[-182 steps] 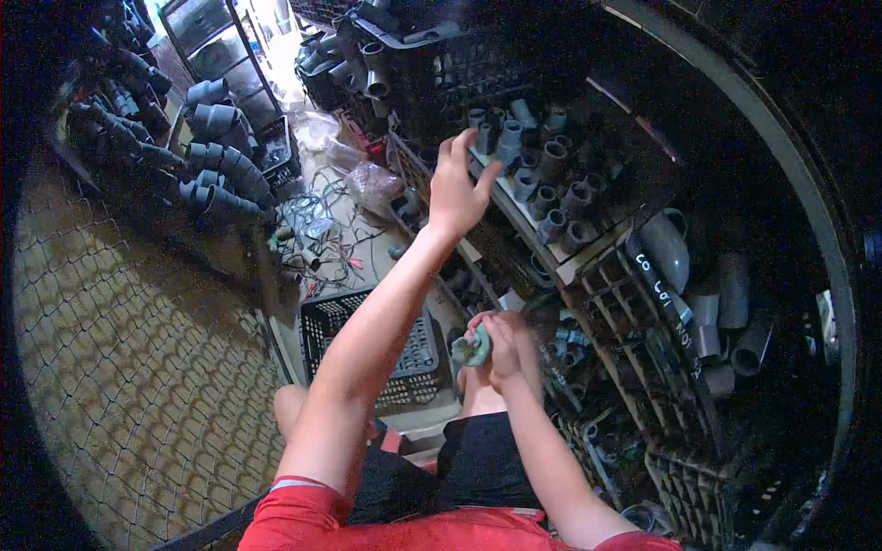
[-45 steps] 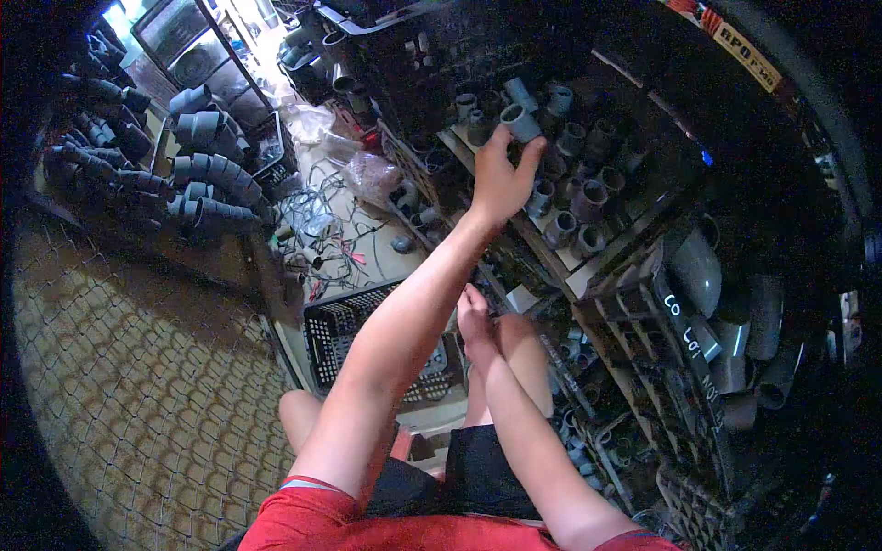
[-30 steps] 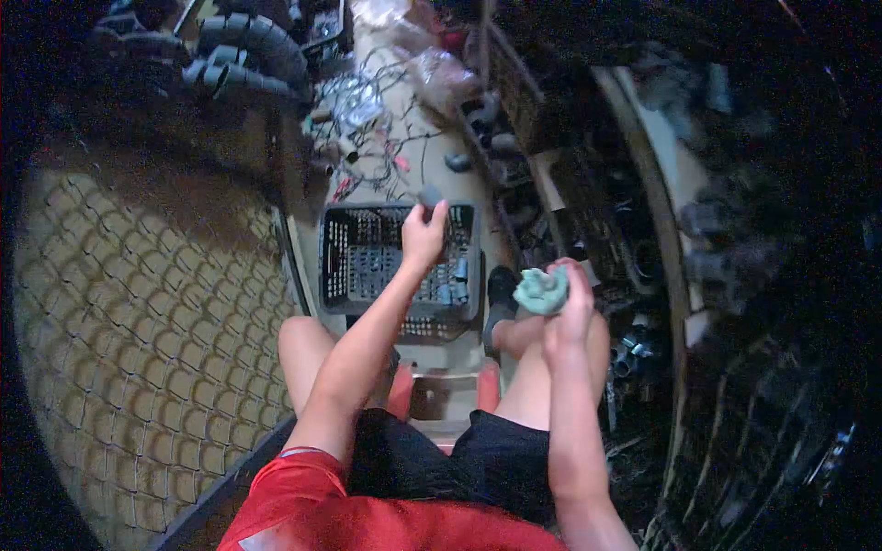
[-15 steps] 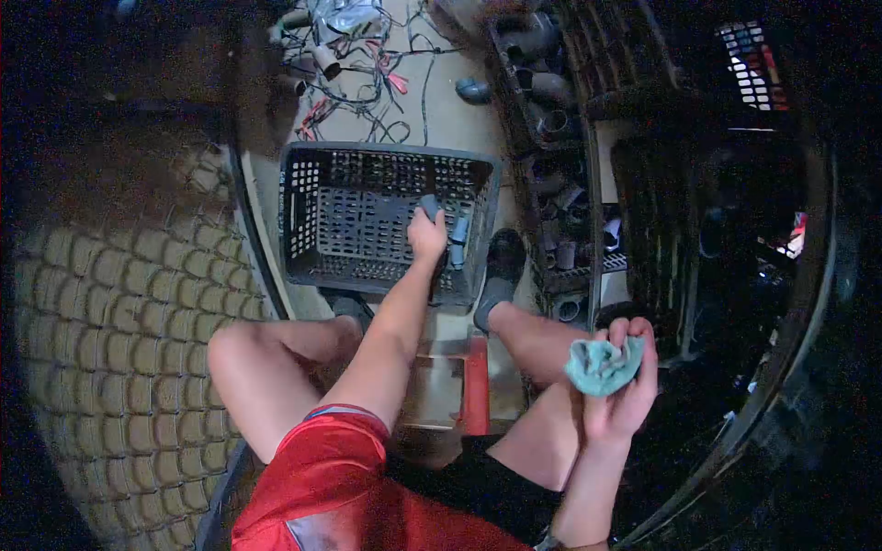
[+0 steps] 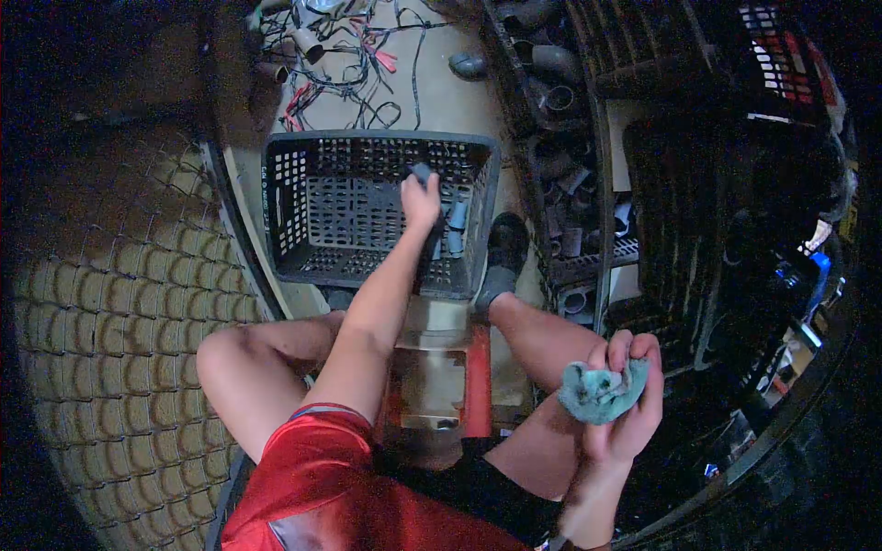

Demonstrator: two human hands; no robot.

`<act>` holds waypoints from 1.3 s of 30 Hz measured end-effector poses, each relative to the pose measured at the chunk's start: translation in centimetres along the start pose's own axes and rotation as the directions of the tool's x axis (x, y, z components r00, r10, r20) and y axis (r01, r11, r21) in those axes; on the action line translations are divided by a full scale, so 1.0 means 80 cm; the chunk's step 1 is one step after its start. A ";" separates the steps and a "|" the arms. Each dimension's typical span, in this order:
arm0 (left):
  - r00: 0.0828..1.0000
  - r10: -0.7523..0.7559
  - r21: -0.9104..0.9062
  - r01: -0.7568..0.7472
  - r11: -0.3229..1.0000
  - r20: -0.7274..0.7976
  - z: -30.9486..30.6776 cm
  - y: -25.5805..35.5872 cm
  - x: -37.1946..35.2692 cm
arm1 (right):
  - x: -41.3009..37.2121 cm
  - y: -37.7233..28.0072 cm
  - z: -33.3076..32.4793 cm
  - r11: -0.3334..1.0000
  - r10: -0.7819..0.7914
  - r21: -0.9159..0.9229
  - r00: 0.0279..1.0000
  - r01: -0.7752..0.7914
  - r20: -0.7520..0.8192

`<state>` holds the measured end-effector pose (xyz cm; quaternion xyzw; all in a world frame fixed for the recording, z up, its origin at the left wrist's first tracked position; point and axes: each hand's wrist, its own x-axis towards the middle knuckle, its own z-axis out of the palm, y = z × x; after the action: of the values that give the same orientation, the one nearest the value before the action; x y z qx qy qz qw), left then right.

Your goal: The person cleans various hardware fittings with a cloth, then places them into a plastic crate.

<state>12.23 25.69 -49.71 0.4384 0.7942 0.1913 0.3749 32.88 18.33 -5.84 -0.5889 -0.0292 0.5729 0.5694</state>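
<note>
My left hand (image 5: 422, 200) reaches into a black perforated plastic crate (image 5: 386, 136) and is closed around a short grey pipe piece (image 5: 423, 172), whose end sticks out beyond the fingers. Beside that hand, on the crate's right side, lie several grey pipe pieces (image 5: 457, 214). Over my right thigh, my right hand (image 5: 636, 418) grips a crumpled teal cloth (image 5: 602, 390) with dark stains. The fingers curl over the top of the cloth.
Tangled dark cables (image 5: 358, 83) with red parts lie on the floor beyond the crate. Crates of pipe fittings (image 5: 560, 96) stand to the right. A wire mesh fence (image 5: 129, 294) runs along the left. Below the crate is a red frame (image 5: 477, 386) between my legs.
The view has shifted slightly, so the crate sits a little higher and further left. Both hands keep hold of the same things, the left still inside the crate.
</note>
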 end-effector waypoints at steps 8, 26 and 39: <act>0.945 0.091 0.201 -0.160 0.966 0.315 0.051 0.043 0.025 | -0.002 0.000 0.000 0.999 -0.016 -0.042 0.999 0.015 -0.033; 0.962 0.232 0.185 -0.257 0.949 0.144 0.026 -0.009 0.013 | 0.000 0.000 0.004 0.995 -0.031 -0.097 0.998 0.025 -0.061; 0.994 -0.092 0.284 0.070 0.956 0.064 0.026 0.008 -0.022 | 0.001 -0.001 0.004 0.998 -0.020 -0.065 0.999 0.017 -0.035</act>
<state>14.77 24.52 -49.93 0.4612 0.8157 0.0440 0.3464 32.69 18.61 -5.75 -0.6167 -0.0433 0.5559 0.5556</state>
